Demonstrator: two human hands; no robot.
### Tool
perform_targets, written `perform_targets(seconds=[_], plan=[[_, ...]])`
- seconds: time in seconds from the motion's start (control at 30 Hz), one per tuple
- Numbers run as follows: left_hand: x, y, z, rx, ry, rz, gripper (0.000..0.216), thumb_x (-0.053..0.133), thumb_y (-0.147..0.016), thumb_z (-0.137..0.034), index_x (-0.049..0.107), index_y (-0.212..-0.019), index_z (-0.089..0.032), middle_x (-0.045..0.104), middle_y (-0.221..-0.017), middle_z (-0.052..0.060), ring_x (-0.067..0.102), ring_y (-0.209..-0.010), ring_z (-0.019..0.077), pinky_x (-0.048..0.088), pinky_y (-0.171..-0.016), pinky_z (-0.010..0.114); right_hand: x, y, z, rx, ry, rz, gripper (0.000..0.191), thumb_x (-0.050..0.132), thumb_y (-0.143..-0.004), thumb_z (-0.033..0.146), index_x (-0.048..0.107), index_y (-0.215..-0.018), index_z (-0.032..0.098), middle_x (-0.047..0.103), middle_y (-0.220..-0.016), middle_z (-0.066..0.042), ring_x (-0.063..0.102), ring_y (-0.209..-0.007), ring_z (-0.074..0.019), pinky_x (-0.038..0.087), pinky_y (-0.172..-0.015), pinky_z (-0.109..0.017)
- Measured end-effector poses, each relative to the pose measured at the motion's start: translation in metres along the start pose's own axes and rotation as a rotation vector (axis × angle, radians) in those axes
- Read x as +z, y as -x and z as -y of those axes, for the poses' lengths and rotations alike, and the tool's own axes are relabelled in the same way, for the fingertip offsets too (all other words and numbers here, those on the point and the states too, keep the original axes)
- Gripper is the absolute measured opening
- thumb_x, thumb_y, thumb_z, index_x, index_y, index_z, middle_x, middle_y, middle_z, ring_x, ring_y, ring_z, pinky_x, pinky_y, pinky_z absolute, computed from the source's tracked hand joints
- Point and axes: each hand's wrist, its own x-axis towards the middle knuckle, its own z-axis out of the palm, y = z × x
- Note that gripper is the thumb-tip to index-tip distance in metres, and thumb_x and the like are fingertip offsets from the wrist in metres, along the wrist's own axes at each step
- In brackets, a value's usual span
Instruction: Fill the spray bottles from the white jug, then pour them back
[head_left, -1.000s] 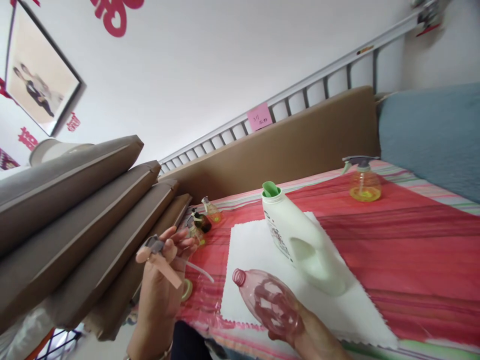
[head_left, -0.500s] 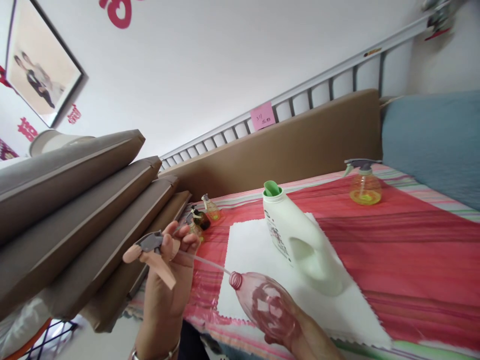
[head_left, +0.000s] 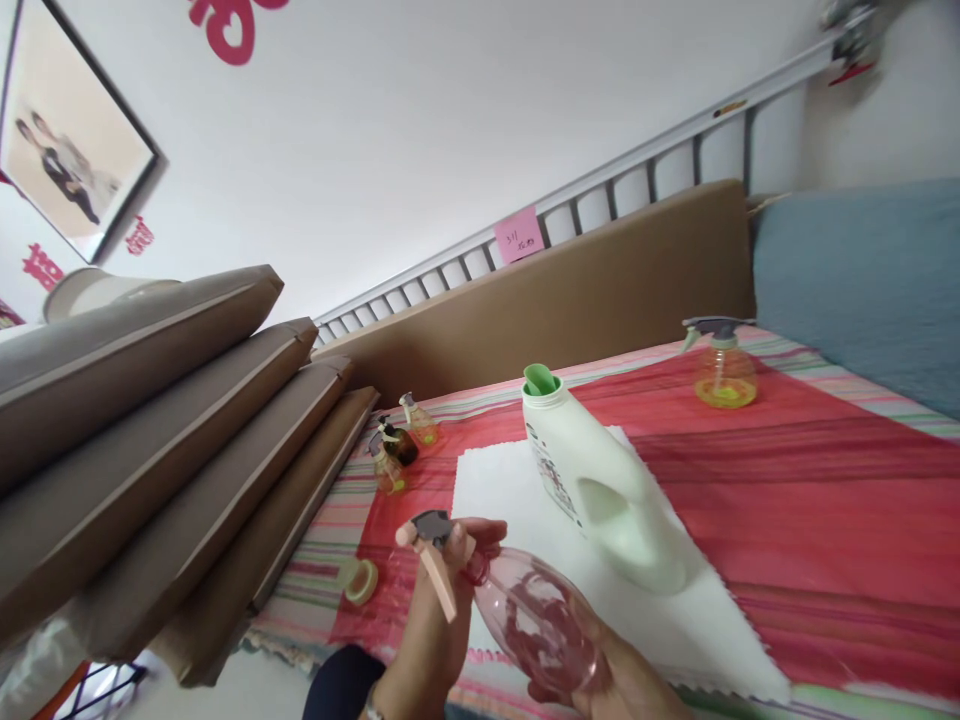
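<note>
My left hand (head_left: 448,580) is closed around the spray trigger head (head_left: 433,545), which has a grey top and a peach lever and nozzle. The trigger head sits at the neck of a clear pink spray bottle (head_left: 536,615), its tube inside. Whether its collar is threaded on I cannot tell, since my fingers cover it. My right hand (head_left: 619,665) grips the base of that bottle, which lies tilted with its neck toward the left. Just beyond the bottle, a large pale green jug (head_left: 600,490) with an open green spout stands on a white cloth (head_left: 491,480).
Several spray bottles (head_left: 426,425) stand at the far left of the red cover (head_left: 817,500). Another bottle with yellow liquid (head_left: 725,375) is at the far right. A roll of tape (head_left: 361,581) lies near the left edge. Stacked brown cushions (head_left: 187,470) rise on the left.
My left hand has moved right and down with the trigger head, bringing it to the bottle's neck. The tube has gone inside the bottle. The tape roll has come into view.
</note>
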Motion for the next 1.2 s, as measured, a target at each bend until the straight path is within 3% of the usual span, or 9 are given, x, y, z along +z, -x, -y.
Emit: perform_targets(seconds=[0.17, 0.33, 0.5, 0.8, 1.03, 1.2], plan=[[-0.004, -0.002, 0.008, 0.014, -0.001, 0.056, 0.031, 0.061, -0.078, -0.043, 0.068, -0.081, -0.012, 0.071, -0.085, 0.013, 0.064, -0.087, 0.0274, 0.045, -0.085, 0.043, 0.0, -0.002, -0.002, 0.003, 0.027, 0.021, 0.056, 0.07, -0.071, 0.051, 0.051, -0.119, 0.03, 0.06, -0.121, -0.009, 0.063, -0.097, -0.0282, 0.047, -0.075, -0.041], [-0.003, -0.006, -0.001, 0.129, 0.096, -0.033, 0.022, 0.068, -0.073, -0.037, 0.067, -0.072, -0.014, 0.071, -0.073, 0.008, 0.067, -0.075, 0.0231, 0.05, -0.078, 0.039, 0.005, 0.0, -0.006, -0.046, 0.011, 0.123, 0.094, 0.084, -0.053, 0.027, 0.033, -0.131, 0.037, 0.043, -0.139, -0.009, 0.052, -0.116, -0.0314, 0.038, -0.094, -0.044], [-0.002, -0.008, -0.008, 0.132, 0.105, -0.05, 0.021, 0.067, -0.073, -0.036, 0.066, -0.071, -0.015, 0.071, -0.072, 0.007, 0.067, -0.075, 0.022, 0.052, -0.076, 0.037, 0.012, 0.006, -0.001, -0.036, 0.184, 0.183, 0.082, 0.079, -0.062, 0.033, 0.033, -0.13, 0.036, 0.043, -0.139, -0.011, 0.053, -0.114, -0.0297, 0.041, -0.087, -0.04], [0.0, -0.011, -0.003, 0.176, 0.086, -0.066, 0.021, 0.068, -0.072, -0.036, 0.065, -0.072, -0.016, 0.071, -0.07, 0.006, 0.068, -0.071, 0.0232, 0.053, -0.074, 0.039, 0.01, 0.004, 0.004, -0.074, 0.21, 0.186, 0.076, 0.074, -0.066, 0.033, 0.034, -0.13, 0.031, 0.051, -0.13, -0.012, 0.056, -0.108, -0.0281, 0.043, -0.079, -0.038], [0.001, -0.015, -0.005, 0.144, 0.067, -0.072, 0.023, 0.069, -0.07, -0.037, 0.066, -0.072, -0.015, 0.071, -0.07, 0.008, 0.069, -0.072, 0.0237, 0.054, -0.072, 0.038, 0.004, -0.002, -0.001, -0.137, 0.237, 0.118, 0.081, 0.08, -0.058, 0.035, 0.038, -0.128, 0.034, 0.053, -0.125, -0.01, 0.058, -0.102, -0.0284, 0.046, -0.076, -0.038], [0.006, -0.019, 0.0, 0.13, 0.095, -0.125, 0.026, 0.074, -0.064, -0.041, 0.065, -0.067, -0.016, 0.07, -0.065, 0.005, 0.068, -0.066, 0.022, 0.054, -0.072, 0.039, -0.02, -0.034, -0.019, -0.197, 0.108, 0.038, 0.082, 0.086, -0.05, 0.037, 0.044, -0.12, 0.04, 0.052, -0.114, -0.004, 0.062, -0.079, -0.0216, 0.048, -0.075, -0.048]])
